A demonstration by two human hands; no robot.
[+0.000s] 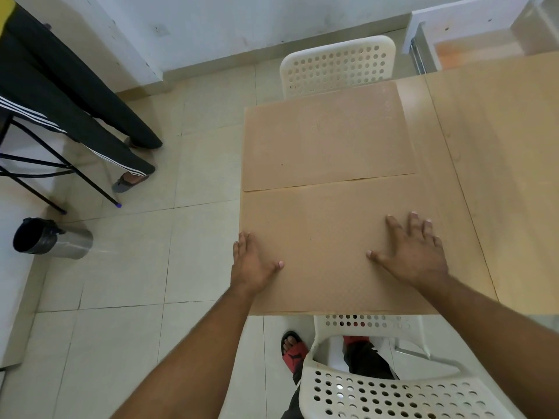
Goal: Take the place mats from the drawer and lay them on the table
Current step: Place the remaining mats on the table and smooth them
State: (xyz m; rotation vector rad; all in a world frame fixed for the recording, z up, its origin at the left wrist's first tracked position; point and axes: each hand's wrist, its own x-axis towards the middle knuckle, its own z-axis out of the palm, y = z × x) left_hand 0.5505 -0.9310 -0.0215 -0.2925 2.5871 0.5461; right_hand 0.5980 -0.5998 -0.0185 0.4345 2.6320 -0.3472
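Both place mats are already down at the left end of the tabletop [499,176]. The near place mat [326,237] sits at the tabletop's near left corner, flush with its left edge. The far place mat [326,137] is right behind it at the far left corner. Their long edges meet, and I honestly can't tell if one laps over the other.

Your left-hand grip [251,267] is apart. The fingers are straight along the tabletop's left edge, with the thumb lying on top of the near place mat. Your right-hand grip [414,255] is apart too, palm down and fingers fanned, pressing flat on the right half of that same mat. Neither one is curled round anything.

Around the tabletop:
- one white perforated chair [338,68] is tucked in at the far side
- another white chair [378,391] is at the near side, with your red sandal [295,352] on the tiles just left of it
- a white drawer [484,46] off the far right corner looks pulled out
- left of the tabletop, well apart, are a steel bin [51,240] with a black liner and somebody's legs in striped track pants [75,116]
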